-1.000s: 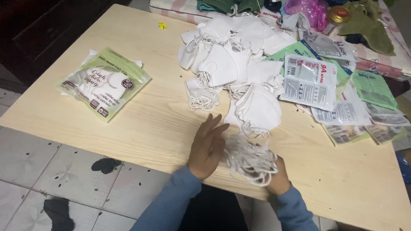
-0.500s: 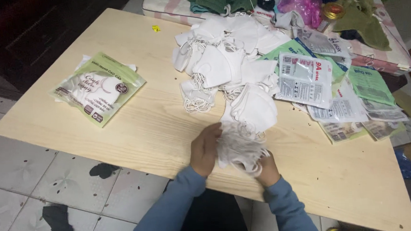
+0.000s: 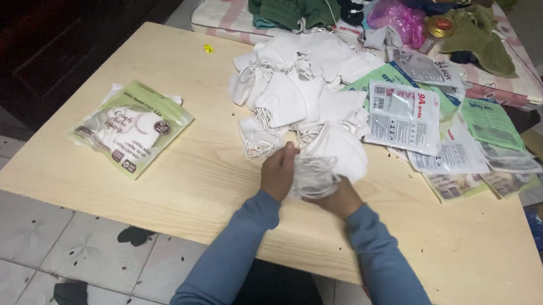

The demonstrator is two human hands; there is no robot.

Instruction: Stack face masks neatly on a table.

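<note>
Two hands, left hand (image 3: 278, 170) and right hand (image 3: 339, 198), squeeze a bunch of white masks (image 3: 313, 175); loose strings might tangle with the mask pile (image 3: 299, 89).

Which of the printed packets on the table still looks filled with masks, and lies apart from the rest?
The green-edged clear plastic packet at the table's left side, alone, with white masks showing inside. The other flat green and white packets overlap in a heap on the right, beside the loose white masks.
</note>
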